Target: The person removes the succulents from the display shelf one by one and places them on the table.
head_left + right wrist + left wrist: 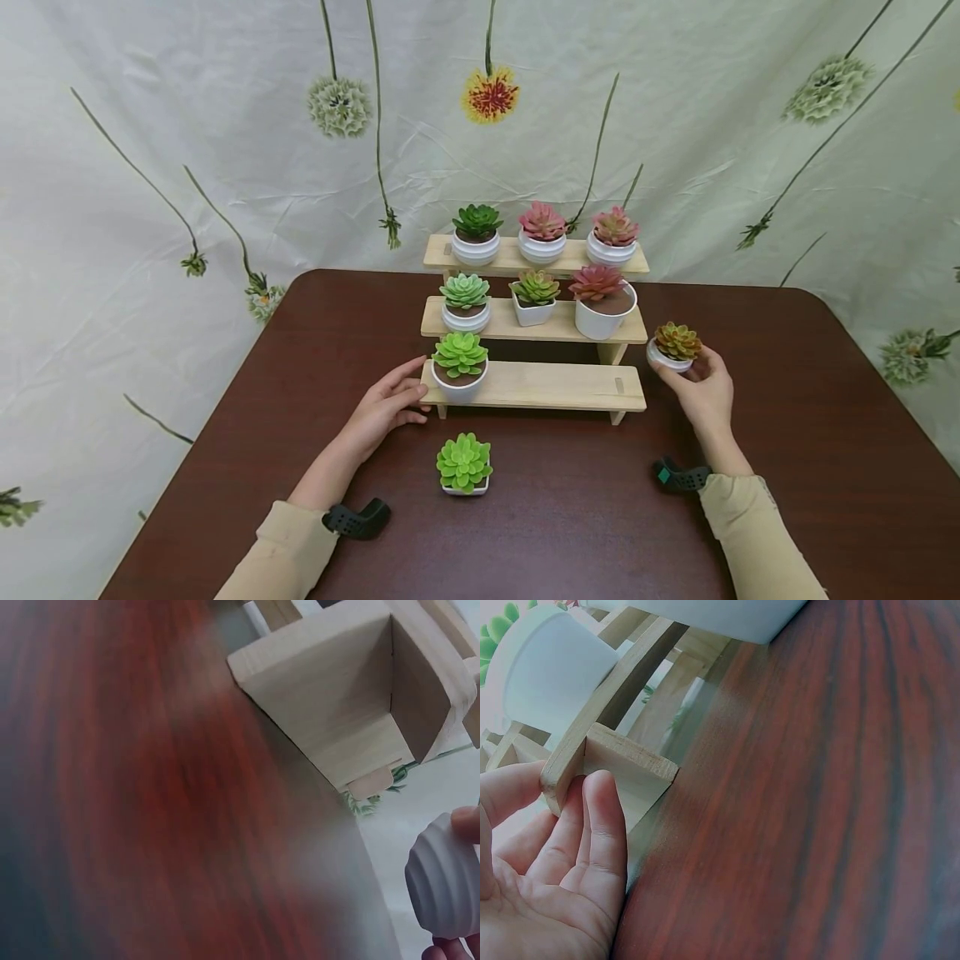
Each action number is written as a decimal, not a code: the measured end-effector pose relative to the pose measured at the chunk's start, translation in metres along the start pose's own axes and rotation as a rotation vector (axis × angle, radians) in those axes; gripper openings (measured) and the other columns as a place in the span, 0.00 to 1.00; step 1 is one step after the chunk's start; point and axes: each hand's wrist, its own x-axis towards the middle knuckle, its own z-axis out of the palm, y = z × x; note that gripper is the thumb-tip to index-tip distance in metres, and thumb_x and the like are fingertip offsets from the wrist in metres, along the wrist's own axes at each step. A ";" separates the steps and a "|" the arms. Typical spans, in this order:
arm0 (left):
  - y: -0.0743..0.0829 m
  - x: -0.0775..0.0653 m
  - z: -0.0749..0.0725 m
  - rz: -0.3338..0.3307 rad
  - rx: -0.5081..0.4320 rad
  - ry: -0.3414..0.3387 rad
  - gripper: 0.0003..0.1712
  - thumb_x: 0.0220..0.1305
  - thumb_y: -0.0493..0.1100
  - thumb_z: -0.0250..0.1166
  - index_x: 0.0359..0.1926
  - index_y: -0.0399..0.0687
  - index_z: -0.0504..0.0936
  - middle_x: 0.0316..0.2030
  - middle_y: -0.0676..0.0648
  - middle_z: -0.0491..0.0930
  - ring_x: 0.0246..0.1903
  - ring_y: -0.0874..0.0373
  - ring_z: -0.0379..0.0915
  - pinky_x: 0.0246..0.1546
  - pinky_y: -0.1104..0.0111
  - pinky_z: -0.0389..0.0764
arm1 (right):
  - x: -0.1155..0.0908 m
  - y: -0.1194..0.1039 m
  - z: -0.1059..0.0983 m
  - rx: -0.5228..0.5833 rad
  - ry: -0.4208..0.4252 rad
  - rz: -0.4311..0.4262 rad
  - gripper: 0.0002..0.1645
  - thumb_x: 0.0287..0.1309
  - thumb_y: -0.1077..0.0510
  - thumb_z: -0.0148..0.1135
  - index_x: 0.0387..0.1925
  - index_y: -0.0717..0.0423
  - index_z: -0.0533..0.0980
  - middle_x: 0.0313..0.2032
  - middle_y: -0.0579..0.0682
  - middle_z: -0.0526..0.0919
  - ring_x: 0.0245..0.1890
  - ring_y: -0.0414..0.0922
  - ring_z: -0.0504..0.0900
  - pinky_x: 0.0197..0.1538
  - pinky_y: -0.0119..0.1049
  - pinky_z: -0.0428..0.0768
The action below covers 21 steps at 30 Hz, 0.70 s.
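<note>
My left hand (390, 402) pinches the left end of the lowest board of a three-tier wooden stand (555, 385); in the left wrist view the thumb side lies on one face of the board, the other fingers (604, 825) beneath. Just beside it on that board sits a bright green succulent (460, 354) in a white pot. To the right of the stand, my right hand (708, 392) holds an orange-green succulent (678, 342) by its small white pot. That ribbed pot (442, 881) looks tilted in the right wrist view, where most of the hand is cut off.
Three potted succulents line the top board, among them a dark green one (477, 222). Three more stand on the middle board, including a red one (597, 283). On the brown table (570, 517), in front of the stand, is a lime-green succulent (463, 462). A flower-printed cloth (247, 100) hangs behind.
</note>
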 end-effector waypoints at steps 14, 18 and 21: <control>-0.001 0.000 0.000 0.005 -0.002 -0.002 0.33 0.68 0.41 0.56 0.71 0.48 0.57 0.46 0.46 0.74 0.38 0.56 0.75 0.39 0.65 0.81 | 0.001 0.006 0.003 0.006 -0.041 0.007 0.44 0.49 0.60 0.70 0.64 0.67 0.60 0.58 0.64 0.69 0.57 0.55 0.71 0.59 0.47 0.70; -0.001 0.001 0.000 0.011 -0.003 -0.003 0.33 0.68 0.41 0.57 0.71 0.47 0.56 0.46 0.45 0.74 0.38 0.56 0.75 0.38 0.65 0.81 | 0.004 0.009 0.004 0.002 -0.045 0.004 0.44 0.49 0.60 0.70 0.65 0.67 0.59 0.58 0.64 0.68 0.58 0.56 0.69 0.60 0.47 0.69; -0.001 0.001 -0.001 0.015 0.000 -0.003 0.33 0.68 0.41 0.56 0.71 0.47 0.56 0.46 0.45 0.74 0.38 0.56 0.75 0.39 0.65 0.81 | 0.005 0.010 0.004 -0.006 -0.044 0.000 0.45 0.48 0.60 0.71 0.64 0.68 0.60 0.59 0.64 0.68 0.59 0.56 0.69 0.60 0.47 0.68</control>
